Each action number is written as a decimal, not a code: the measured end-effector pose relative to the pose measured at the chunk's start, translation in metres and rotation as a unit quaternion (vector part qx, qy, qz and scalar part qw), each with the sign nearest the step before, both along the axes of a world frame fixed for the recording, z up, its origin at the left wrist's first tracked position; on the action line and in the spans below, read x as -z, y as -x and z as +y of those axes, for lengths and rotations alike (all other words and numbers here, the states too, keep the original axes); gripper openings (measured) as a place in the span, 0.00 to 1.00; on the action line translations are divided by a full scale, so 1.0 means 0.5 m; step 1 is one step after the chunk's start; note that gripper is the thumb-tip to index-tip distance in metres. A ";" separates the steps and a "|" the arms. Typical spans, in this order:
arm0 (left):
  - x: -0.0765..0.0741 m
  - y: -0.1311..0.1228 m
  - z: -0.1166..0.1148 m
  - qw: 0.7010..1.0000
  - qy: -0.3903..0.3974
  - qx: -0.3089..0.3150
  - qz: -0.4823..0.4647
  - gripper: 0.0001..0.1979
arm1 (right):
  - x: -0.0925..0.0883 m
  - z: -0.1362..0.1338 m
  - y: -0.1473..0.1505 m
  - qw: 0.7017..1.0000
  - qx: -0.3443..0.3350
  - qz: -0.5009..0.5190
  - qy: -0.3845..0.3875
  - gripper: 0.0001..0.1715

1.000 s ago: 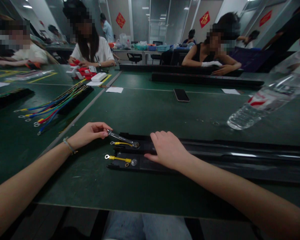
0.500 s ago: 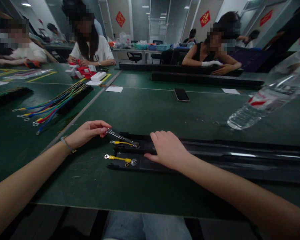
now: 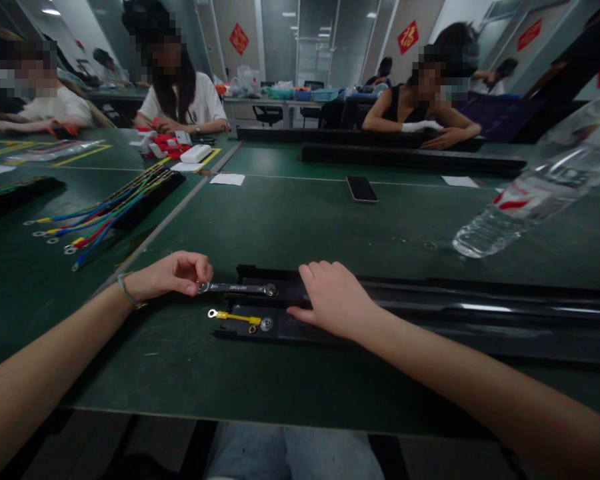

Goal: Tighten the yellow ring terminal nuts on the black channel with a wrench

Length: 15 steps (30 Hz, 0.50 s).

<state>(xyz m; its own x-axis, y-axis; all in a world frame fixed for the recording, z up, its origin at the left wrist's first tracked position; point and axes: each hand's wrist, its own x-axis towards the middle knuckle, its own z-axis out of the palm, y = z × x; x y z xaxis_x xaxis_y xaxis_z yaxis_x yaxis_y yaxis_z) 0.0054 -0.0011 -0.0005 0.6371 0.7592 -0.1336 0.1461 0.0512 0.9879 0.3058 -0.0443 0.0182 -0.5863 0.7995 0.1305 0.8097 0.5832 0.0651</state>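
Note:
My left hand (image 3: 184, 273) pinches the near end of a chrome wrench (image 3: 235, 288) between thumb and fingers. Its far ring end sits over a fastener in the rear channel of a long black plastic rail (image 3: 480, 330). With fingers curled over the ridge and thumb toward the front channel, my right hand (image 3: 333, 293) grips the rail just right of the wrench head. In the front channel, a short yellow wire (image 3: 243, 318) with a ring terminal runs to a bolt; a small brass nut (image 3: 253, 329) lies beside it. The wrench covers the rear wire.
A clear water bottle (image 3: 530, 200) stands behind the rail at right, a phone (image 3: 361, 189) farther back. Bundled coloured cables (image 3: 105, 213) lie at left. Across the green table (image 3: 280, 227) sit other people, with more black rails (image 3: 410, 157) before one of them.
The left hand has swung the wrench's held end toward me and slightly left, so the wrench now lies nearly in line with the rail, over the rear wire. My right hand has stayed put.

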 end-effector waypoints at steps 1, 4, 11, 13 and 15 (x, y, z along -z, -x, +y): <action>-0.001 0.000 0.000 1.000 0.002 0.006 0.000 0.10 | 0.000 0.000 0.000 1.000 0.000 0.000 0.000 0.31; -0.003 -0.002 -0.002 1.000 0.005 0.019 -0.006 0.10 | -0.001 0.000 -0.001 1.000 -0.002 0.001 -0.001 0.30; -0.001 -0.004 -0.006 1.000 0.007 0.010 -0.024 0.13 | 0.000 -0.001 0.000 1.000 -0.001 -0.004 -0.008 0.31; 0.004 -0.002 -0.003 0.999 0.001 -0.003 -0.032 0.13 | 0.000 -0.001 0.001 1.000 -0.001 -0.006 -0.010 0.31; 0.009 -0.001 0.000 0.999 -0.004 -0.021 -0.040 0.12 | 0.000 -0.001 0.002 1.000 -0.001 -0.007 -0.010 0.30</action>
<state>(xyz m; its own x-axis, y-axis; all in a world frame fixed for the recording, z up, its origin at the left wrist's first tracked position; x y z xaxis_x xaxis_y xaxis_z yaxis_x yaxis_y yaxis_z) 0.0058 -0.0011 -0.0050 0.6137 0.7858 -0.0774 0.0642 0.0480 0.9968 0.3048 -0.0446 0.0181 -0.5891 0.7960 0.1391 0.8080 0.5826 0.0878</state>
